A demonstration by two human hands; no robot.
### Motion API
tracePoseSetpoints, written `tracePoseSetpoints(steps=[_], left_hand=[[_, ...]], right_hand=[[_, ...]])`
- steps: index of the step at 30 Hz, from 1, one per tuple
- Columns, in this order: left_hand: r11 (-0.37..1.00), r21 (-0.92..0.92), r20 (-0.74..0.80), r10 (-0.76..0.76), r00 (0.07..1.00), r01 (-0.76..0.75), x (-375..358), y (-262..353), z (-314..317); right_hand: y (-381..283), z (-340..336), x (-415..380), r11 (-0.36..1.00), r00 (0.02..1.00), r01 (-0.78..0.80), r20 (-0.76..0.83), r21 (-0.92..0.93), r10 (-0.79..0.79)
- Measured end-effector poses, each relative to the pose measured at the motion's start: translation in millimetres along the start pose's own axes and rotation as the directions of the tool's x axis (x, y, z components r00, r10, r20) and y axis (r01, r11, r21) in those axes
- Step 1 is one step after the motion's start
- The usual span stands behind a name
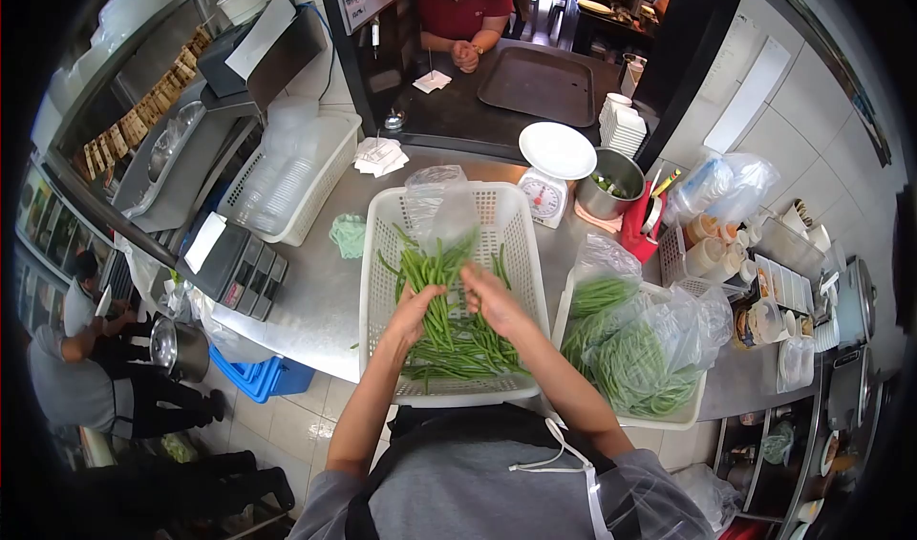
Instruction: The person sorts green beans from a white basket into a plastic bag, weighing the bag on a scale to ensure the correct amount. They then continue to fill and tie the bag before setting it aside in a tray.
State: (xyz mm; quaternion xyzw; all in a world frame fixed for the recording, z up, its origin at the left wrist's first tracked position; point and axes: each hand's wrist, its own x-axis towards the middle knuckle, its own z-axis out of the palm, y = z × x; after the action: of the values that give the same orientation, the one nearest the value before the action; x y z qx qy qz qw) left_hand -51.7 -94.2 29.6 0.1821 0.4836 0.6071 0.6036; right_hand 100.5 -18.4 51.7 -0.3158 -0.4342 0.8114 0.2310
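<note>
My left hand (420, 311) is closed around a bunch of long green beans (437, 282), held upright over a white perforated plastic basket (371, 282). My right hand (489, 299) is just to the right, its fingers curled together beside the top of the bunch; what they pinch is blurred. A clear plastic bag (441, 206) hangs over the far end of the basket, its lower part against the bean tips. More loose green beans (458, 354) lie in the bottom of the basket, mostly at the near end.
Right of the basket, a white tub (673, 416) holds bagged green beans (635, 359). Behind stand a kitchen scale (546, 194) and a metal pot (611, 185). A green cloth (349, 235) lies left. Across the counter, a person (463, 15) leans near a brown tray (537, 84).
</note>
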Motion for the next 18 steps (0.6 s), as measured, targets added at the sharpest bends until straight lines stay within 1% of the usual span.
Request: tracePoseSetpoints(steps=[1,2,3,4,5,6,7,8,9,11,12,14,15,16,17,18], left_hand=[[0.989,0.140,-0.020,0.050,0.999,-0.046,4.1,-11.6,-1.4],[0.957,0.276,-0.034,0.102,0.994,-0.089,6.9,-26.8,-0.3],[0.905,0.406,-0.042,0.156,0.987,-0.125,5.8,-33.3,2.4],[0.822,0.524,0.136,0.176,0.975,-0.222,5.6,-35.6,0.7],[0.743,0.604,0.199,0.212,0.957,-0.290,5.0,-38.7,-0.1],[0.651,0.670,0.265,0.240,0.934,-0.357,1.2,-38.1,5.3],[0.549,0.721,0.334,0.259,0.906,-0.423,-4.7,-33.5,13.9],[0.613,0.694,0.330,0.197,0.923,-0.378,-10.3,-25.2,21.5],[0.625,0.678,0.332,0.209,0.920,-0.387,-8.7,-24.9,21.1],[0.647,0.646,0.337,0.234,0.912,-0.404,-5.1,-24.3,18.4],[0.647,0.662,0.340,0.191,0.921,-0.378,-8.6,-16.9,20.9],[0.644,0.692,0.341,0.106,0.934,-0.326,-19.7,3.1,27.7],[0.606,0.727,0.343,0.085,0.935,-0.322,-17.4,1.1,20.5],[0.568,0.760,0.345,0.063,0.937,-0.318,-14.4,-3.8,10.5],[0.527,0.790,0.346,0.039,0.938,-0.313,-11.3,-9.2,3.5],[0.553,0.785,0.299,0.057,0.953,-0.280,-22.4,2.2,11.6]], right_hand=[[5.4,3.1,0.7,0.991,0.999,0.004,0.040,-0.132,0.001],[13.9,7.8,3.5,0.972,0.997,0.081,0.021,-0.220,-0.078],[15.2,11.3,1.9,0.967,0.994,0.105,-0.003,-0.234,-0.108],[15.8,14.5,-0.3,0.960,0.990,0.127,-0.025,-0.249,-0.138],[15.2,17.7,-2.6,0.953,0.985,0.149,-0.047,-0.264,-0.167],[11.8,20.8,-5.2,0.973,0.985,0.094,-0.120,-0.211,-0.121],[19.6,17.1,0.4,0.972,0.977,0.106,-0.158,-0.210,-0.141],[33.8,10.1,10.6,0.970,0.968,0.119,-0.195,-0.211,-0.161],[30.3,14.0,10.8,0.968,0.956,0.132,-0.231,-0.211,-0.181],[19.9,13.9,4.7,0.983,0.961,0.116,-0.234,-0.145,-0.147],[11.3,15.1,0.5,0.988,0.964,0.107,-0.233,-0.111,-0.131],[10.1,4.4,5.0,0.984,0.943,0.123,-0.292,-0.132,-0.157],[11.3,-2.1,8.9,0.981,0.932,0.131,-0.319,-0.145,-0.171],[11.0,-5.4,11.3,0.989,0.925,0.127,-0.349,-0.081,-0.147],[10.5,-9.5,10.4,0.993,0.948,0.112,-0.303,0.026,-0.099],[2.8,-7.9,5.0,0.987,0.966,0.091,-0.252,0.133,-0.055]])
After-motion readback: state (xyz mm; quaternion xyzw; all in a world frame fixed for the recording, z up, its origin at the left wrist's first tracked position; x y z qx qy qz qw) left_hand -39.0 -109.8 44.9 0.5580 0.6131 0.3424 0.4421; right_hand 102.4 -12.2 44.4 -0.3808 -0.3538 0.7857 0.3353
